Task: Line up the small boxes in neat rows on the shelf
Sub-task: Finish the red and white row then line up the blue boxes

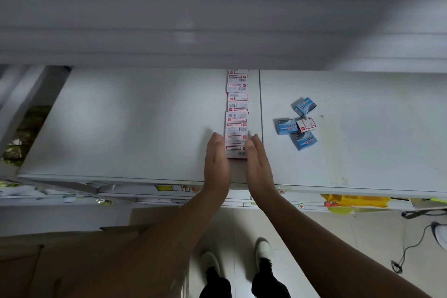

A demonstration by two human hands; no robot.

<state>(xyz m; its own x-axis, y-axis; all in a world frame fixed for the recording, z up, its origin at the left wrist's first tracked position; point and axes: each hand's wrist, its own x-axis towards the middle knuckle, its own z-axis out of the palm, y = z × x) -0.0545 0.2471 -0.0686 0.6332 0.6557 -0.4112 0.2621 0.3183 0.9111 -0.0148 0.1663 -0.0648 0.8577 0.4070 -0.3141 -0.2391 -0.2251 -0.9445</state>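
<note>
Now squaring a row of small white-and-red cardboard boxes on the pale grey metal shelf.
Left hand and right hand flat, fingers straight, pressing both sides of the row's near end. Uneven pressure probably buckling the line sideways; loose blue boxes lying well apart, right.

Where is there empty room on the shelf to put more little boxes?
The widest bare patch of the shelf lies left of the row of white boxes, beside the left hand. More room lies right of the loose boxes. It is crowded between the right hand and that loose cluster.
</note>
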